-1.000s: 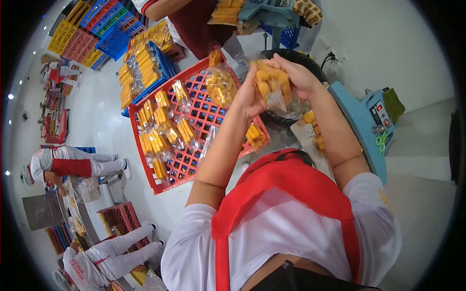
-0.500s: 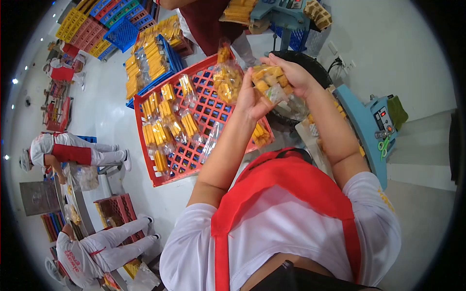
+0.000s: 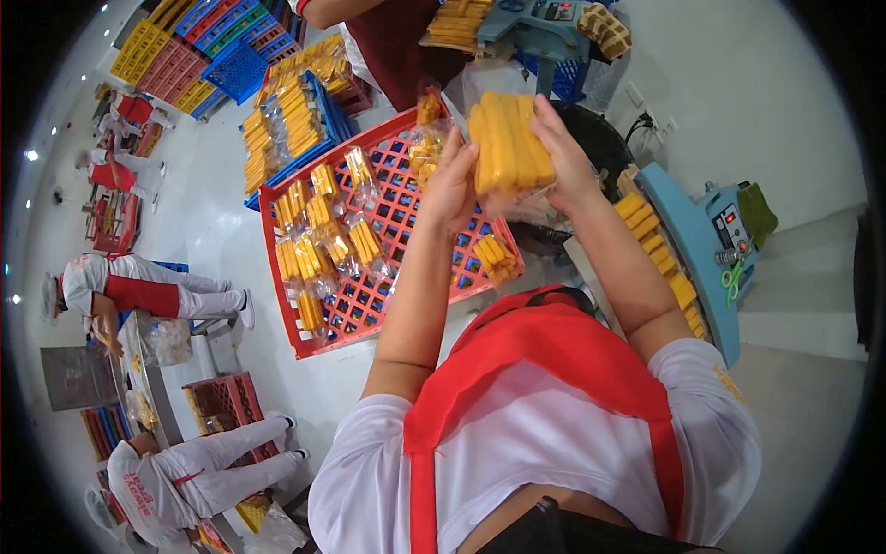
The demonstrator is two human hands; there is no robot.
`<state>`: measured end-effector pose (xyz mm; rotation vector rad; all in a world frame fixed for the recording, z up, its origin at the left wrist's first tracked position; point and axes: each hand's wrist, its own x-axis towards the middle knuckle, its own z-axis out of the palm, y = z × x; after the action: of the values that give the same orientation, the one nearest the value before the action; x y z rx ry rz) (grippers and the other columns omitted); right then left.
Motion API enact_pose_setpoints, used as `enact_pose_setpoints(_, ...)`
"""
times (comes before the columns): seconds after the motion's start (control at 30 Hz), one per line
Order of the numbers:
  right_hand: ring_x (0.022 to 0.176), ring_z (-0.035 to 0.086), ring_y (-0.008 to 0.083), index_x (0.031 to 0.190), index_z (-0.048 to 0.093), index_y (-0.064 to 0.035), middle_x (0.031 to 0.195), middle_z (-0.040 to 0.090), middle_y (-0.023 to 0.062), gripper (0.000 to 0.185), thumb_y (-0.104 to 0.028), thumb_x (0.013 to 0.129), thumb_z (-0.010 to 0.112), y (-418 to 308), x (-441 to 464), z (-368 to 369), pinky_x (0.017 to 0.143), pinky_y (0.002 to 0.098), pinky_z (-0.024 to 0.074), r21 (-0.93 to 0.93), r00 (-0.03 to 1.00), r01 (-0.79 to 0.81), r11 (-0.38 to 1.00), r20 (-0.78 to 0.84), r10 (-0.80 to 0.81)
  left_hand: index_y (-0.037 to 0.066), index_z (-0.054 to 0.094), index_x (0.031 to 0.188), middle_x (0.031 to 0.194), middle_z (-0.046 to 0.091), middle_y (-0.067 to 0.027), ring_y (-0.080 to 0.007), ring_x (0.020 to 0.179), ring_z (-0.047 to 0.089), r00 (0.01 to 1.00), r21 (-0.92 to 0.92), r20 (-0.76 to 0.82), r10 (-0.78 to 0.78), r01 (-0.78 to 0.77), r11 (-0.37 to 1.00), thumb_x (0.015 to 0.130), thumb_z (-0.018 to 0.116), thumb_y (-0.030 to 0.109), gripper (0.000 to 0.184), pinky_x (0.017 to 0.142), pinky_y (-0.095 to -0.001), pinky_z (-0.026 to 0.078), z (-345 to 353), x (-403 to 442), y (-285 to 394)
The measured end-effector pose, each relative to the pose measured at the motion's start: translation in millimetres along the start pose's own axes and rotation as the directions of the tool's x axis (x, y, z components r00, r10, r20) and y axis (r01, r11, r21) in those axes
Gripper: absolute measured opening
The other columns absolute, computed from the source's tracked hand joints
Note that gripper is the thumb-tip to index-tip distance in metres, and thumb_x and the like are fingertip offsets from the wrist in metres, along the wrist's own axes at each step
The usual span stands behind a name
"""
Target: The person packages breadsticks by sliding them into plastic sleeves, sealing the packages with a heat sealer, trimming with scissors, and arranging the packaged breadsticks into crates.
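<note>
Head view: I watch the left hand [image 3: 452, 185] and right hand [image 3: 568, 164] grip opposite sides of a clear plastic packet of yellow sticks [image 3: 509, 148], raised near the red plastic lattice crate [image 3: 289, 309]. It looks light, slick, probably breakable; cradle the filled sides, not loose film.

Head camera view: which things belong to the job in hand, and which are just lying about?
Likely in the job:
bag of yellow sticks, between left hand and right hand
red crate holding bagged sticks
blue-grey machine, yellow pieces alongside

Seemingly just lying about:
green scissors on the machine
dark green cloth, also there
multicoloured stacked crates, far off
</note>
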<state>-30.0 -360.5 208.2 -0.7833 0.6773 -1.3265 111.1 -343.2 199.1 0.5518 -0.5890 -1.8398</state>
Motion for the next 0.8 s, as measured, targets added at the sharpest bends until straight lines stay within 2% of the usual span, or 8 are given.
enact_pose_setpoints(0.03,0.119,0.035,0.0211,0.131,0.018,-0.0003,0.129,0.035,0.0151,0.056,-0.016,0.085,0.046,0,3,1,0.097,0.0298,0.0261,-0.088,0.98,0.197,0.977,0.018,-0.196,0.007,0.019,0.131,0.123,0.039,-0.0101,-0.0213,0.11,0.043,0.993,0.28,-0.048,0.11,-0.092,0.956,0.087,0.044,0.024,0.054,0.094,-0.0346,0.033,0,-3,3)
enact_pose_setpoints(0.13,0.124,0.025,0.023,0.131,0.019,0.001,0.133,0.028,0.0169,0.053,-0.008,0.084,0.043,-6,-12,9,0.1,0.0298,0.021,-0.513,0.894,0.425,0.746,0.369,-0.256,0.008,0.007,0.133,0.124,0.036,-0.0098,-0.0183,0.109,0.043,0.98,0.222,0.099,0.173,-0.191,0.956,0.085,0.047,0.015,0.062,0.093,-0.0323,0.033,1,-9,7)
enact_pose_setpoints(0.27,0.126,0.021,0.0237,0.13,0.022,0.0013,0.133,0.027,0.0168,0.051,-0.005,0.083,0.043,-1,-27,23,0.1,0.0293,0.0182,-0.587,0.795,0.606,0.537,0.481,-0.37,0.01,0.011,0.132,0.124,0.037,-0.0085,-0.0175,0.108,0.043,0.964,0.277,0.109,0.242,-0.263,0.924,0.083,0.05,0.011,0.062,0.088,-0.0317,0.039,-14,-17,1)
enact_pose_setpoints(0.33,0.124,0.026,0.0226,0.131,0.02,0.0012,0.133,0.029,0.0141,0.053,-0.004,0.083,0.043,-2,-31,29,0.1,0.0294,0.0201,-0.51,0.81,0.569,0.645,0.482,-0.334,0.009,0.02,0.13,0.12,0.042,-0.0088,-0.0196,0.106,0.046,0.958,0.214,0.127,0.257,-0.279,0.936,0.085,0.049,0.017,0.054,0.086,-0.0346,0.041,-23,-22,1)
enact_pose_setpoints(0.43,0.119,0.033,0.0192,0.132,0.018,-0.0024,0.133,0.03,0.0122,0.055,-0.002,0.083,0.043,-11,-33,42,0.096,0.0279,0.0283,-0.273,0.848,0.409,0.871,0.467,-0.252,0.008,0.038,0.121,0.102,0.053,-0.0112,-0.0229,0.091,0.055,0.984,-0.545,0.173,-0.031,0.122,0.83,0.085,0.046,0.034,0.045,0.078,-0.0352,0.048,-40,-31,-6)
enact_pose_setpoints(0.53,0.115,0.036,0.0161,0.133,0.014,-0.0044,0.135,0.026,0.0133,0.057,0.004,0.083,0.039,-18,-29,53,0.096,0.0281,0.0276,-0.325,0.883,0.278,0.904,0.458,-0.107,0.007,0.039,0.12,0.098,0.054,-0.0128,-0.0206,0.079,0.057,0.987,-0.21,0.127,0.099,-0.071,0.975,0.084,0.046,0.036,0.046,0.065,-0.0301,0.051,-9,-58,-1)
enact_pose_setpoints(0.63,0.114,0.035,0.0151,0.133,0.014,-0.0045,0.133,0.028,0.0127,0.059,0.001,0.083,0.043,-18,-26,59,0.092,0.0267,0.0326,-0.42,0.899,0.186,0.888,0.437,0.018,0.005,0.041,0.117,0.093,0.055,-0.015,-0.0193,0.068,0.056,0.983,-0.251,0.056,0.174,-0.155,0.956,0.084,0.043,0.037,0.046,0.052,-0.0252,0.05,-4,-57,-1)
enact_pose_setpoints(0.8,0.091,0.051,0.0087,0.127,0.03,-0.0033,0.119,0.046,0.0116,0.059,-0.006,0.075,0.058,-28,18,44,0.073,0.0223,0.0435,-0.656,0.814,0.58,0.483,0.473,-0.336,0.0,0.042,0.113,0.092,0.054,-0.0229,-0.0217,0.06,0.056,0.994,-0.294,0.109,-0.004,0.036,0.955,0.085,0.035,0.043,0.052,0.044,-0.0271,0.048,-23,-75,8)
